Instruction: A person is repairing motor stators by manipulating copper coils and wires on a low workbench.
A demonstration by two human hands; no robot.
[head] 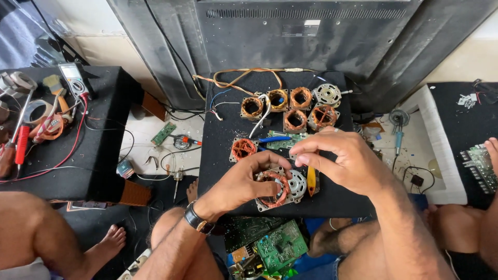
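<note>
The left hand [244, 184] grips a motor stator [274, 189], a ring of copper winding set in a pale metal plate, its fingers curled around the near side of the winding. The stator rests at the near edge of a small black bench [220, 150], in front of the person's knees. The right hand [345, 161] hovers just above and to the right of it, fingers pinched narrow over the plate; they may be holding a thin wire, though the view is too coarse to be sure. A yellow-handled tool [311, 180] lies just right of the stator, under the right hand. Farther back on the bench sit several more copper-wound stators [295, 109], and an orange one [243, 149] lies to the left. A green circuit board [282, 245] lies below the bench edge.
</note>
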